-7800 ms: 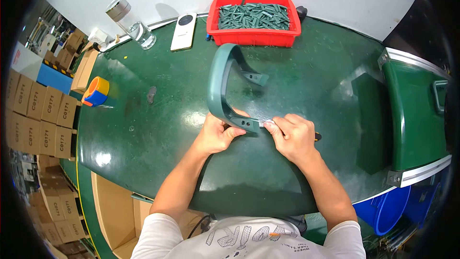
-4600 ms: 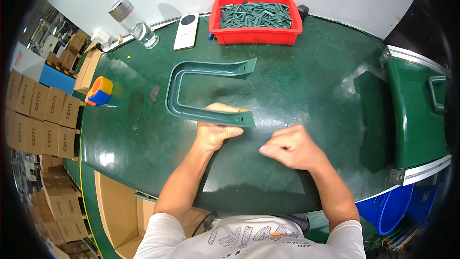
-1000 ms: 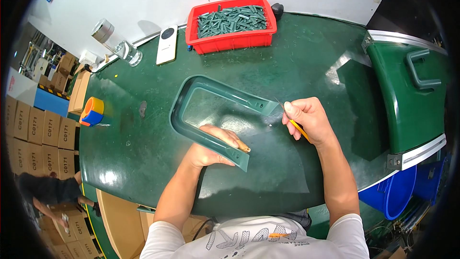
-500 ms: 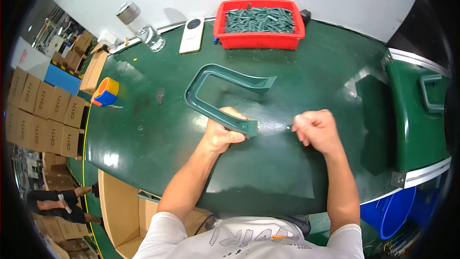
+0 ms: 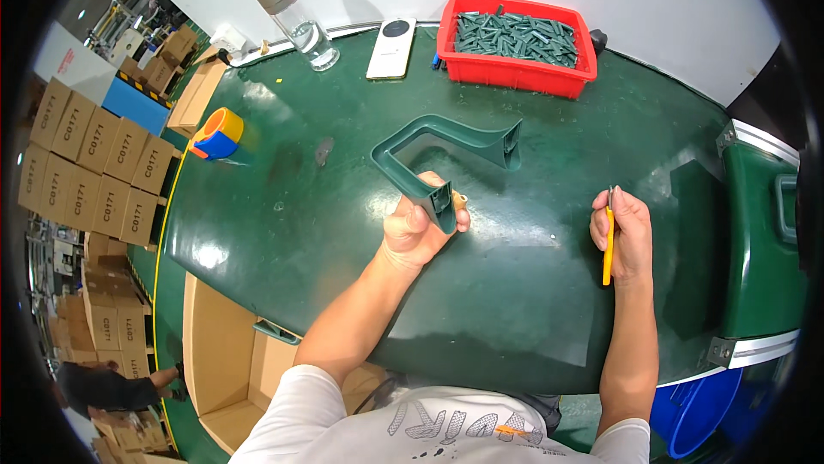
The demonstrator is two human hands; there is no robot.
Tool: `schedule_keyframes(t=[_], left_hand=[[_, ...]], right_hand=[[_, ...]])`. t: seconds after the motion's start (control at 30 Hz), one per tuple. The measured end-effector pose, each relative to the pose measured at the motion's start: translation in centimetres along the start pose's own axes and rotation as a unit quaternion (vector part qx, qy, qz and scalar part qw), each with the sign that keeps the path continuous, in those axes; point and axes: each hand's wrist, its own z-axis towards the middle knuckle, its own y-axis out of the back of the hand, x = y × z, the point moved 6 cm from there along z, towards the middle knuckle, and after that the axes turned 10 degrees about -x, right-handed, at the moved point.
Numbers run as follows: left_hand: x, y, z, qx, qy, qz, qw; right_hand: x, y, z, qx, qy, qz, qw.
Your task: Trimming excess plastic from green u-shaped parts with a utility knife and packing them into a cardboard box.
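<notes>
My left hand (image 5: 418,228) grips a dark green U-shaped plastic handle (image 5: 396,155) near its closer end. That end tilts toward me and shows a ribbed hollow; the other flared end points to the far right. My left fingertips wrap behind the part and are partly hidden. Apart from it on the right, my right hand (image 5: 625,228) is closed round a slim yellow-handled tool (image 5: 608,245). Its short dark tip points away from me, and the yellow shaft hangs below the fingers. Too little of the tip shows to tell its exact kind.
A red bin (image 5: 519,78) of small green pieces stands at the back, beside a phone (image 5: 391,50) and a glass bottle (image 5: 311,39). Orange-blue tape rolls (image 5: 219,133) lie left. An open carton (image 5: 210,352) sits below the table's left edge; a green panel (image 5: 764,232) borders the right.
My left hand has turned the green handle, so its near end now faces me. The right hand has moved away to the right, and its yellow tool now shows. The view has shifted slightly.
</notes>
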Motion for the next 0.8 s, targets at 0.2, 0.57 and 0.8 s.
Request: schedule_keyframes(t=[0.2,0.57,0.8], left_hand=[[0.3,0.1,0.4,-0.005,0.001,-0.002,1.000],[-3.8,-2.7,-2.3,-0.216,-0.115,0.405,0.881],[-14.1,-8.7,-20.2,-0.396,-0.314,0.647,0.571]], right_hand=[[-0.5,0.2,0.3,0.026,-0.018,0.030,0.999],[-2.7,-0.7,2.3,0.119,-0.027,0.035,0.992],[-3.1,-6.6,0.5,0.061,-0.039,-0.060,0.996]])
